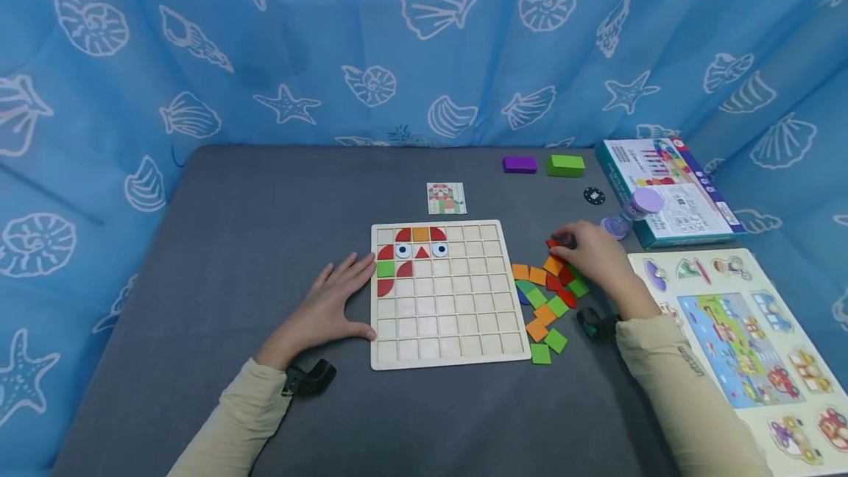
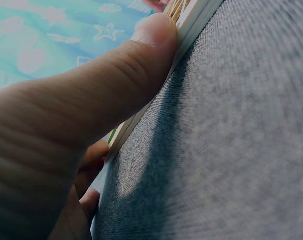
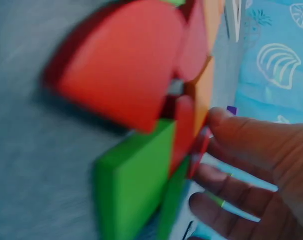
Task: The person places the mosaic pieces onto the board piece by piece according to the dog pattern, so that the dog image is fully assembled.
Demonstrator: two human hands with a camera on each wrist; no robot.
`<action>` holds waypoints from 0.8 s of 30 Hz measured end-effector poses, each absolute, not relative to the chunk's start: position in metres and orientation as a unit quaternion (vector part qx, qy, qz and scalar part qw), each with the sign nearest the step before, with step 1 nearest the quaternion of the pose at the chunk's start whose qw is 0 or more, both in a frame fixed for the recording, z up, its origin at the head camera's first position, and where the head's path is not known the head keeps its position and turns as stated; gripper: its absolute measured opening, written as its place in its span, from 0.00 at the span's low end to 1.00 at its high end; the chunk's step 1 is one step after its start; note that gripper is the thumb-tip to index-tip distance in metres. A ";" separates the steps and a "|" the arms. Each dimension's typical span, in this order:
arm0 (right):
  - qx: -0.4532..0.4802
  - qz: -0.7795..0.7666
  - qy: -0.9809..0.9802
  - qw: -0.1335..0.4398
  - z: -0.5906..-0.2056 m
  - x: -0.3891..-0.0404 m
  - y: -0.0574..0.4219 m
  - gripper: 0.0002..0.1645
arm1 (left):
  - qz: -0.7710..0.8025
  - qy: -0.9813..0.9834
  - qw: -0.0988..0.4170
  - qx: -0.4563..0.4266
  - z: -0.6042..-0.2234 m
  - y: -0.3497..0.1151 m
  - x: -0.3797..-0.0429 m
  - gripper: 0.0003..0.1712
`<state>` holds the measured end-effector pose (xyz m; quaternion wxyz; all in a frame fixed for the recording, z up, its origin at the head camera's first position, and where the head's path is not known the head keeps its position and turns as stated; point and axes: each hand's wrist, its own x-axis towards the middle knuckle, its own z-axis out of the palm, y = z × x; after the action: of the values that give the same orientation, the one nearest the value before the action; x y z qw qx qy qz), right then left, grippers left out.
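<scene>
A wooden grid board (image 1: 457, 327) lies mid-table, with red quarter-round tiles, an orange square (image 1: 420, 234), a green square (image 1: 385, 269), a red triangle (image 1: 422, 252) and two eye tiles (image 1: 403, 250) in its upper left cells. My left hand (image 1: 331, 308) rests at the board's left side, fingers spread, thumb (image 2: 156, 37) touching the edge. My right hand (image 1: 596, 256) is at the far end of a pile of loose tiles (image 1: 538, 330) right of the board. Its thumb and fingers pinch a red tile (image 3: 200, 150), mostly hidden by neighbouring tiles.
Beyond the board lies a small pattern card (image 1: 447, 199). Purple (image 1: 520, 165) and green (image 1: 565, 165) blocks stand at the back, near a black round chip (image 1: 594, 196). On the right are a box (image 1: 689, 205), a purple-capped container (image 1: 644, 202) and a picture puzzle board (image 1: 748, 344).
</scene>
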<state>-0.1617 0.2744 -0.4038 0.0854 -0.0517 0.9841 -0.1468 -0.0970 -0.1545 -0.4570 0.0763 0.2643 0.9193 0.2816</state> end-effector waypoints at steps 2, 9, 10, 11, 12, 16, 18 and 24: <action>-0.043 -0.132 0.986 0.092 -0.402 -0.163 0.272 0.20 | 0.282 0.919 0.076 0.265 -0.457 -0.154 -0.097 0.64; -0.039 -0.123 0.987 0.097 -0.398 -0.165 0.265 0.16 | 0.285 0.919 0.079 0.261 -0.456 -0.154 -0.097 0.63; -0.046 -0.125 0.987 0.093 -0.399 -0.165 0.264 0.15 | 0.284 0.919 0.080 0.261 -0.455 -0.154 -0.097 0.63; -0.055 -0.125 0.987 0.088 -0.400 -0.165 0.262 0.13 | 0.283 0.920 0.080 0.260 -0.455 -0.154 -0.097 0.63; -0.068 -0.124 0.986 0.083 -0.401 -0.166 0.261 0.11 | 0.282 0.920 0.081 0.260 -0.455 -0.154 -0.097 0.63; -0.125 -0.123 0.981 0.078 -0.403 -0.168 0.257 0.11 | 0.279 0.922 0.080 0.258 -0.454 -0.154 -0.097 0.63; -0.137 -0.123 0.980 0.079 -0.403 -0.168 0.256 0.14 | 0.279 0.921 0.080 0.258 -0.454 -0.154 -0.096 0.63; -0.071 -0.124 0.987 0.075 -0.402 -0.167 0.254 0.26 | 0.282 0.920 0.079 0.261 -0.453 -0.155 -0.096 0.63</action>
<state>-0.1670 0.2541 -0.4022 0.0750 -0.0709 0.9869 -0.1236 -0.0962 -0.1545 -0.4533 0.0786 0.2606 0.9199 0.2823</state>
